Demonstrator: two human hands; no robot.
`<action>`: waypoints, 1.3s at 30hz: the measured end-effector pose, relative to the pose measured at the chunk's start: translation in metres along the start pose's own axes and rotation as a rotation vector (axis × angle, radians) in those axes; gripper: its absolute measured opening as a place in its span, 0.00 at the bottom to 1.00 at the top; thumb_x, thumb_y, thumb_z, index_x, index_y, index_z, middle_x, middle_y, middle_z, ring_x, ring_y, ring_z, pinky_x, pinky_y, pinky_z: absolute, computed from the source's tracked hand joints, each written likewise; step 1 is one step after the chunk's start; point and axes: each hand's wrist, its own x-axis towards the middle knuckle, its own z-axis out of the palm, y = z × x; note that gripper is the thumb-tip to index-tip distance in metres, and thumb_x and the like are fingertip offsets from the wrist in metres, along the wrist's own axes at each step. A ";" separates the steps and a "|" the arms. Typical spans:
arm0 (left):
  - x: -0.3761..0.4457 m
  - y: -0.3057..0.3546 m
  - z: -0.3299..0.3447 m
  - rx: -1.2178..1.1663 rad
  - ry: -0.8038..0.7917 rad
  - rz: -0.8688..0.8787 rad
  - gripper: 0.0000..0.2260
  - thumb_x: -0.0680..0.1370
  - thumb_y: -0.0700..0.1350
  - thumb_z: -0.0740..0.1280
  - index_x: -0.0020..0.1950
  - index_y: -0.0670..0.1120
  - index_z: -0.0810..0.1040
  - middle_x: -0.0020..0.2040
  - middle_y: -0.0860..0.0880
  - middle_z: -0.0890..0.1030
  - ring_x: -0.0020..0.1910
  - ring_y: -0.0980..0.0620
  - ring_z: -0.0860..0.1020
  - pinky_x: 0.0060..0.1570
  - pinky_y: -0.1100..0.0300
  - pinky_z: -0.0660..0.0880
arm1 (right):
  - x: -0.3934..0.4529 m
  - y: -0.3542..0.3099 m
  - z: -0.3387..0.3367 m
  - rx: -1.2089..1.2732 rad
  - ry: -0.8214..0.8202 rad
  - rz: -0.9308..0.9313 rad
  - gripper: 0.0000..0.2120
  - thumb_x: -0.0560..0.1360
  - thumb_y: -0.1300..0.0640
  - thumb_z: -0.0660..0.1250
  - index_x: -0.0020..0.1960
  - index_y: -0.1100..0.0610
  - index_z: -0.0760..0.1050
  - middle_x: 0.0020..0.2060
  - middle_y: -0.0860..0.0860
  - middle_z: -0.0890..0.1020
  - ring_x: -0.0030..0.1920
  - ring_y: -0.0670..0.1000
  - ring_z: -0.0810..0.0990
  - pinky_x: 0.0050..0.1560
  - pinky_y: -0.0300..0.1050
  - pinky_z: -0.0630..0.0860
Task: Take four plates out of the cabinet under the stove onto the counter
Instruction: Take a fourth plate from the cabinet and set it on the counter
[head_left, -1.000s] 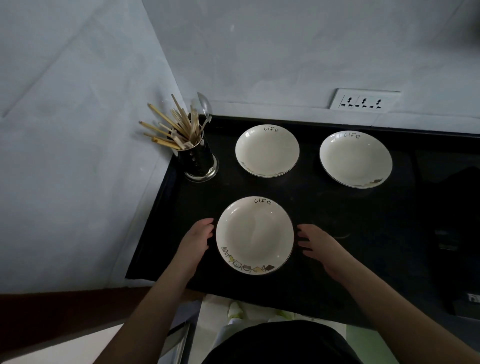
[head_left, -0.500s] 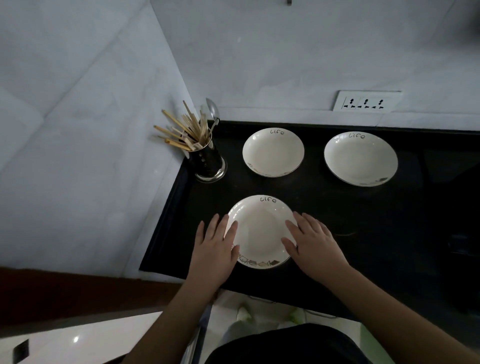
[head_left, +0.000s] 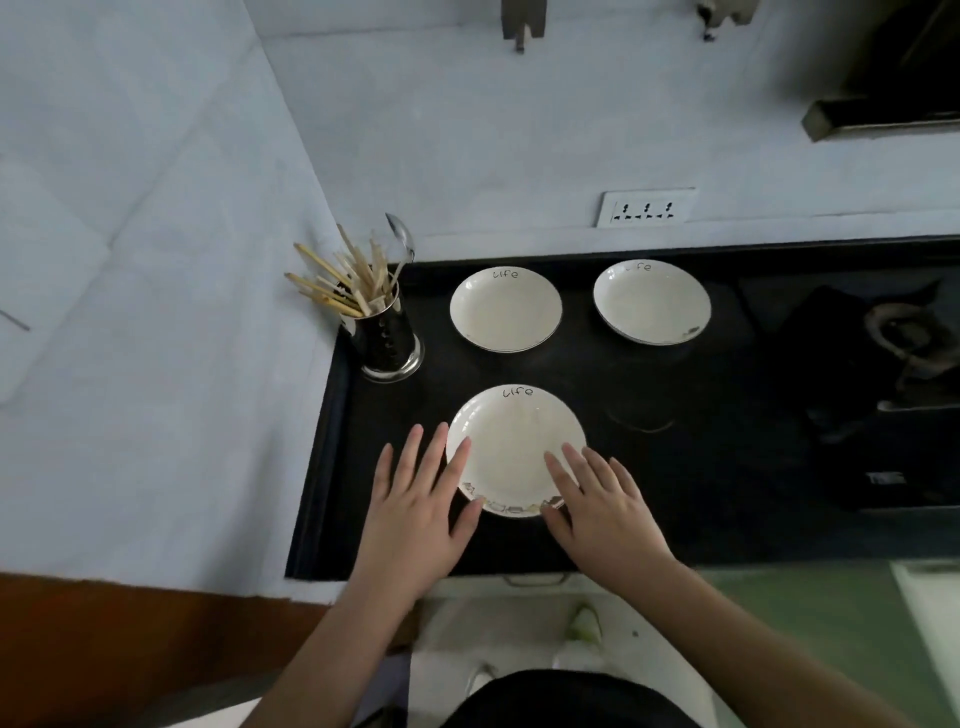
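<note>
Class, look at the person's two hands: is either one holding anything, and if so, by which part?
Nothing is gripped. The left hand and right hand lie flat, fingers straight, on opposite rims of the near plate on the counter.

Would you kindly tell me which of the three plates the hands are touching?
The near plate, alone in the front row: left hand and right hand lie flat on its sides. The two rear plates sit untouched.

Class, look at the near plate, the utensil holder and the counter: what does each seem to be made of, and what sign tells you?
Near plate: probably glazed ceramic; cream, smooth, soft sheen, printed "life" and rim pattern.
Utensil holder: likely polished metal; dark, mirror-like, bright base ring.
Counter: looks like polished black stone, though laminate is possible; glossy with faint reflections.
</note>
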 end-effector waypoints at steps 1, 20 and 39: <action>-0.002 -0.003 0.000 -0.015 0.007 0.038 0.30 0.81 0.63 0.47 0.81 0.52 0.55 0.81 0.47 0.56 0.80 0.44 0.49 0.76 0.40 0.48 | -0.004 -0.008 0.002 0.006 0.010 0.025 0.31 0.80 0.39 0.44 0.79 0.51 0.49 0.78 0.53 0.56 0.78 0.55 0.53 0.76 0.55 0.47; -0.020 0.177 -0.027 -0.003 -0.072 0.736 0.29 0.81 0.62 0.41 0.81 0.54 0.53 0.81 0.49 0.55 0.80 0.47 0.50 0.75 0.40 0.45 | -0.240 0.022 0.017 0.178 0.233 0.820 0.33 0.77 0.35 0.33 0.79 0.47 0.41 0.79 0.48 0.47 0.78 0.53 0.42 0.76 0.52 0.37; -0.191 0.445 -0.003 0.098 -0.131 1.261 0.29 0.75 0.65 0.30 0.76 0.60 0.33 0.78 0.56 0.34 0.72 0.57 0.23 0.68 0.51 0.21 | -0.545 0.055 0.092 0.319 0.363 1.415 0.29 0.80 0.38 0.35 0.78 0.44 0.37 0.79 0.46 0.42 0.78 0.50 0.38 0.75 0.50 0.36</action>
